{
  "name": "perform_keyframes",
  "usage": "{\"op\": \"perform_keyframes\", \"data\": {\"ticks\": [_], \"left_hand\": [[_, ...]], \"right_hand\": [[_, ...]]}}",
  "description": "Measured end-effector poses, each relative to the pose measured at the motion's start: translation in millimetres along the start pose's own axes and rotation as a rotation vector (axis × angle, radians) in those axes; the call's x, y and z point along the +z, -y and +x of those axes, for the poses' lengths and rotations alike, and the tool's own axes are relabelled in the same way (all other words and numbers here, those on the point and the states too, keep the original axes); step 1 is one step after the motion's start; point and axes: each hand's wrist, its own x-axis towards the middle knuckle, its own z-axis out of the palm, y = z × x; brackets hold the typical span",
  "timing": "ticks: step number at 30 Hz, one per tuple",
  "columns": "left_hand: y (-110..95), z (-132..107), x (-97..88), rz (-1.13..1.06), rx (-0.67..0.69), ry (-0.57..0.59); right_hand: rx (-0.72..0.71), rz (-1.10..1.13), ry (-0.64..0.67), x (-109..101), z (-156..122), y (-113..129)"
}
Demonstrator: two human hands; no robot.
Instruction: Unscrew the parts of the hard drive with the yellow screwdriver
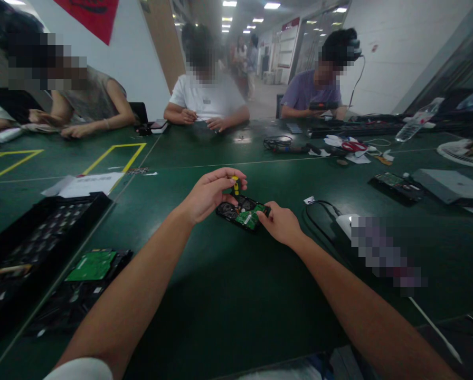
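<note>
In the head view, a black hard drive (242, 211) with a green circuit board lies on the dark green table (236, 295) in front of me. My left hand (210, 194) pinches a small yellow-and-black screwdriver (236, 184) that stands upright over the drive's far edge. Whether its tip sits in a screw is too small to tell. My right hand (282, 224) grips the drive's right end between thumb and fingers.
To the left are a long black tray (97, 203) and more drives with a green board (92, 265). A power strip (345, 224) with a black cable lies right; beyond it are another drive (397, 187) and a grey box (452, 184). Co-workers sit across the table.
</note>
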Motion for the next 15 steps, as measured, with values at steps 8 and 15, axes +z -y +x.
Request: {"op": "perform_keyframes", "data": {"ticks": [8,15], "left_hand": [[1.5,-0.9,3.2,0.017,0.044,-0.02],[2.7,-1.0,3.5,0.042,0.041,-0.041]], "right_hand": [[0.001,0.002,-0.001,0.1,-0.4,-0.1],[-0.016,0.01,-0.021,1.6,0.4,-2.1]]}}
